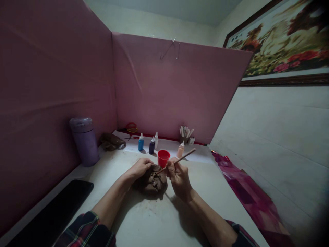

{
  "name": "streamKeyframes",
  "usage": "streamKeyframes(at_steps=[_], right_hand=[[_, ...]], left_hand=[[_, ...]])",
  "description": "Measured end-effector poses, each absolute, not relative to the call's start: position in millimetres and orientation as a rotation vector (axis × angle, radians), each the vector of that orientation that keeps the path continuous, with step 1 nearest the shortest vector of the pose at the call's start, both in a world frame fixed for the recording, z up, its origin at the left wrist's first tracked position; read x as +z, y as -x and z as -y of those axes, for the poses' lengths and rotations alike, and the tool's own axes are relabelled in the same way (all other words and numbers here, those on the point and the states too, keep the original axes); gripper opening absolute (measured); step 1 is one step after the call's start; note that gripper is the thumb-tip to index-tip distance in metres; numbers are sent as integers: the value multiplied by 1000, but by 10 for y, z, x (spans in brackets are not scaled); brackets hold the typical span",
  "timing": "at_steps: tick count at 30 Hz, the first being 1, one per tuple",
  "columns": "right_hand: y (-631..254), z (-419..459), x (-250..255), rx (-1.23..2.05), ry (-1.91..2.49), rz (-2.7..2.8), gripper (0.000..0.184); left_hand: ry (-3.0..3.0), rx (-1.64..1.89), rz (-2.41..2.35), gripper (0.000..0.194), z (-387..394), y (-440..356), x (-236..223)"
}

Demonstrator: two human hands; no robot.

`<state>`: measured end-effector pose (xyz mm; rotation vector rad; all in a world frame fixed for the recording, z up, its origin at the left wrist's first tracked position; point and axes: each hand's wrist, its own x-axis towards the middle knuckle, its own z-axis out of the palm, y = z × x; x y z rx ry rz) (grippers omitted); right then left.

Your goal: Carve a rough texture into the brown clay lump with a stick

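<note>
A lump of brown clay (pixel 153 184) sits on the pale work surface, its top uneven and gouged. My left hand (pixel 140 168) rests against the clay's upper left side, fingers together and bent over its edge. Between the thumb and fingers of my right hand (pixel 179 178) is a thin wooden stick (pixel 185 155), gripped like a pen. The stick slants down to the left, and its lower end meets the top of the clay. Just behind the clay stands a red cup (pixel 163 158), partly hidden by my right hand.
Beyond the cup stand a blue bottle (pixel 141 142), a dark bottle (pixel 151 146), a white bottle (pixel 156 140) and a peach bottle (pixel 180 150). A purple tumbler (pixel 86 144) and wrapped brown clay (pixel 112 141) are left. A black slab (pixel 56 212) lies front left; pink panels (pixel 169 92) enclose the back.
</note>
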<state>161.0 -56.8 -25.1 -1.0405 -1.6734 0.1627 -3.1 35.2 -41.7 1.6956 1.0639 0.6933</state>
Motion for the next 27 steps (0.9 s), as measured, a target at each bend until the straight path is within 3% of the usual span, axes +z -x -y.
streamKeyframes(at_steps=[6, 14, 21, 27], right_hand=[[-1555, 590, -348, -135, 890, 1882, 22], [-1445, 611, -384, -405, 500, 2209, 33], [-1608, 494, -381, 241, 1054, 1442, 32], [-1764, 501, -262, 168, 980, 1194, 29]], left_hand=[[-1681, 712, -1036, 22, -351, 42, -417], [-1670, 746, -1015, 26, -329, 61, -414], [-1649, 700, -1054, 23, -341, 47, -411], [-1683, 699, -1073, 20, -372, 33, -441]])
